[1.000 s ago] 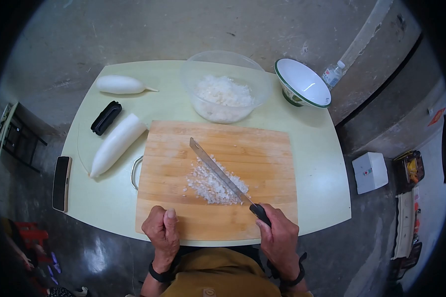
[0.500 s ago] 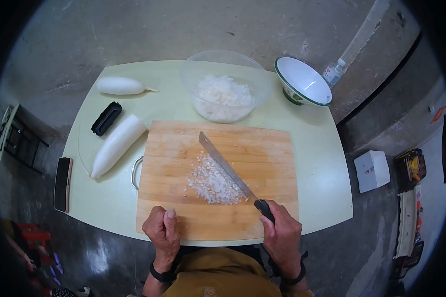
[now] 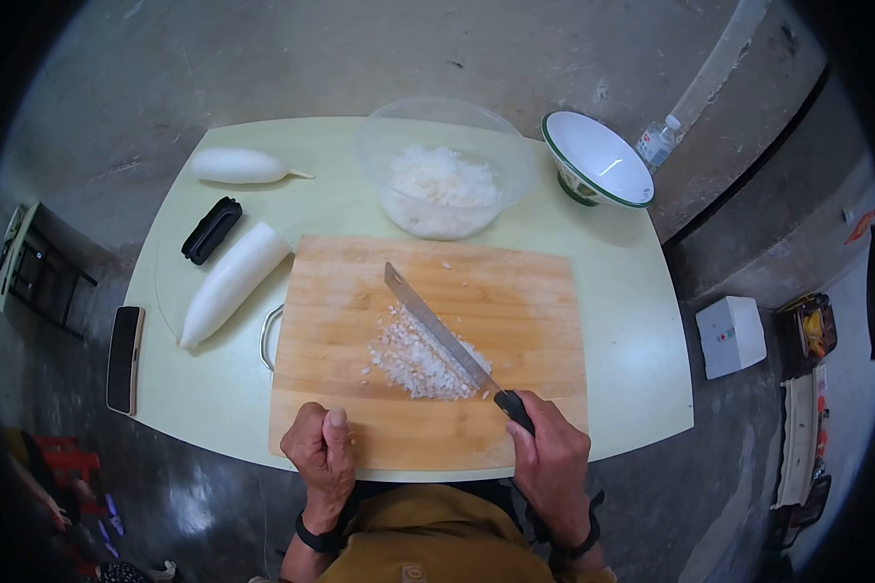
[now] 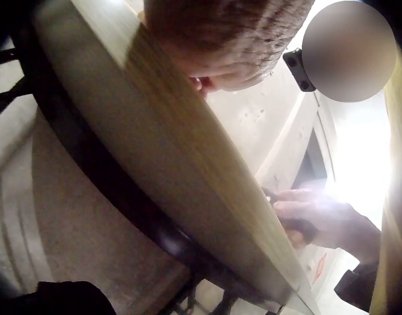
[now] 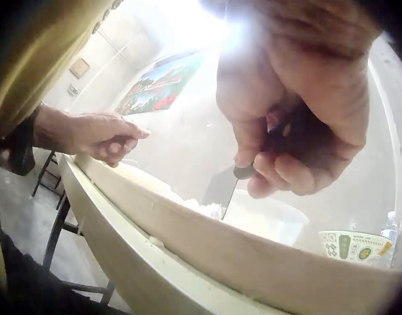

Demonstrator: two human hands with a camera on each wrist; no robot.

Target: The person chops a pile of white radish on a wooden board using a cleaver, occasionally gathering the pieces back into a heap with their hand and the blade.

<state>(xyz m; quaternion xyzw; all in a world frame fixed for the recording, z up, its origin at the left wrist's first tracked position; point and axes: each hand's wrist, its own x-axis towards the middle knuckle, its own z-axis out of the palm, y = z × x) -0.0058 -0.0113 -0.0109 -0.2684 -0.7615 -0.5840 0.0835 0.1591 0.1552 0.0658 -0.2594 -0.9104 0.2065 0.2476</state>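
Observation:
My right hand (image 3: 552, 447) grips the black handle (image 3: 513, 410) of a kitchen knife (image 3: 437, 332). The blade slants up and left, lying over a heap of finely chopped white bits (image 3: 410, 361) on the wooden cutting board (image 3: 525, 301). Seen from the right wrist, fingers (image 5: 290, 172) wrap round the handle and the blade points down by the heap. At the board's near left edge is my left hand (image 3: 321, 452), fingers curled in with nothing in them and thumb on top. In the left wrist view this hand (image 4: 221, 39) shows blurred above the board's edge.
Behind the board stands a clear plastic bowl (image 3: 369, 185) with white shreds. Two white radishes (image 3: 231, 287), a black holder-like object (image 3: 210, 231) and a phone (image 3: 122, 360) lie to the left. A green-rimmed bowl (image 3: 598, 160) and a bottle (image 3: 657, 144) are at the back right.
The knife first shifted right and slightly away from me, then came back a little left over the heap. My left hand stays in place.

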